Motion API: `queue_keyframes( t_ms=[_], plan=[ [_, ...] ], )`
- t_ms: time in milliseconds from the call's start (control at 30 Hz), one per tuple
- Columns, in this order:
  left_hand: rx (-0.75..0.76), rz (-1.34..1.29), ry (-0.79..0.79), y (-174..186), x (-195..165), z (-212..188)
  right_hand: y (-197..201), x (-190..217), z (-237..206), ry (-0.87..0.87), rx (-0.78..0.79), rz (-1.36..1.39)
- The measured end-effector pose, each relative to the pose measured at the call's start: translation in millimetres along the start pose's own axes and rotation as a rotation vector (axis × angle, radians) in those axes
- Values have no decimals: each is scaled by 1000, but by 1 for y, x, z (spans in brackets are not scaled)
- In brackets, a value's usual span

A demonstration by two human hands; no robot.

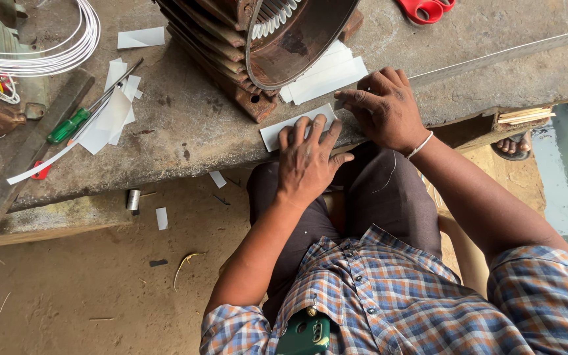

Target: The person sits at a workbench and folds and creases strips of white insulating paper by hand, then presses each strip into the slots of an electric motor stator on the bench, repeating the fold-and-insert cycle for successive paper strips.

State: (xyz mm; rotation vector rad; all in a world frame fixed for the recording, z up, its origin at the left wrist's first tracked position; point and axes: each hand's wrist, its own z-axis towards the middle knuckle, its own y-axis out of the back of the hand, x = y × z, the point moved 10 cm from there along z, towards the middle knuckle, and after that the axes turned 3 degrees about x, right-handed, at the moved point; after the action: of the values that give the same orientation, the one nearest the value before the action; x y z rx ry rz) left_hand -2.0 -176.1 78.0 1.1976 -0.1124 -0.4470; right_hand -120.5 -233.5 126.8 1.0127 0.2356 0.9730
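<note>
Two hands on one white paper strip [295,126] at the near edge of the tabletop [185,125]. Your left hand [307,161] lies flat over the strip's right half, fingers spread and pressing down, not clenched around anything. Your right hand [382,108] sits just beside it to the right, fingers extended along the edge; whether it pinches the strip's end or only presses on the surface there, I cannot tell. The strip's long axis runs roughly left to right along the tabletop edge, tilted slightly up toward the right, so it lies straight ahead of both hands, with its free left end sticking out past your left fingertips. The left hand is the one more fully on it.

Just beyond the strip stands a rusty motor housing [258,46], with a stack of white paper sheets [327,75] tucked beside it, near your right hand. A long thin metal rod [494,54] runs off to the right from your right fingers. Well apart to the left: a green-handled screwdriver [70,125] among loose paper scraps [116,105], and a coil of white wire [67,46]. Red scissors [425,9] lie at the far edge.
</note>
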Motion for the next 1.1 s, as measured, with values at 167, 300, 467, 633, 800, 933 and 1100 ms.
queue_keyframes(
  t_ms=[167,300,467,633,800,933,1100],
  plan=[
    [-6,-224,67,9,12,3,4,-2,-2,-21,-29,-1],
    [-41,-181,12,21,10,1,3,-4,-3,-24,-34,-6],
    [37,-170,38,17,13,7,1,-6,-4,-27,-22,-4],
    [128,-114,79,1,13,18,3,-6,-4,-33,-29,0],
    [45,-209,12,1,12,22,5,-8,-4,-50,-40,14],
    [19,-305,-28,3,19,34,4,-12,-6,-69,-38,26],
    [156,-489,-11,6,29,53,3,-14,-6,-95,-45,9]
  ],
)
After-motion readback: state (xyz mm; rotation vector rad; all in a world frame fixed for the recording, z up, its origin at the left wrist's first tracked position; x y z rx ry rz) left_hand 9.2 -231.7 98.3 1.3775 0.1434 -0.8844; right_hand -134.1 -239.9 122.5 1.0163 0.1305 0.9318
